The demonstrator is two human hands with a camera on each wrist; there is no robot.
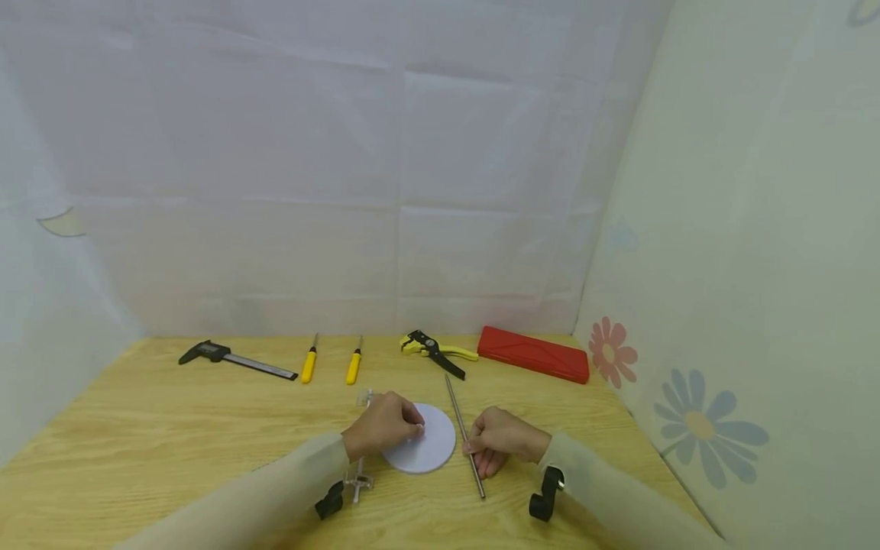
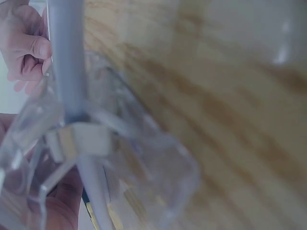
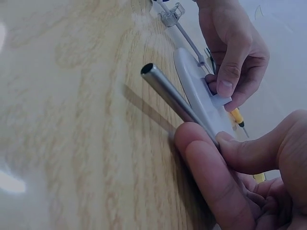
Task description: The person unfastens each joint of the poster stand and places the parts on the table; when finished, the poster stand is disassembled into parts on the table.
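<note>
Steel rod [image 1: 465, 437] lay on the wooden table [image 1: 172, 435], pinched by the right hand [image 1: 500, 441] beside the white disc [image 1: 428, 443]. Left hand [image 1: 382, 424] pinched the disc's small hub [image 3: 218, 98]. A loose pinch could probably let the rod roll away.

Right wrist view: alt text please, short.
The right hand pinches a metal tube lying on the wooden table. Beyond it, the left hand pinches a small white block on a white disc.
</note>
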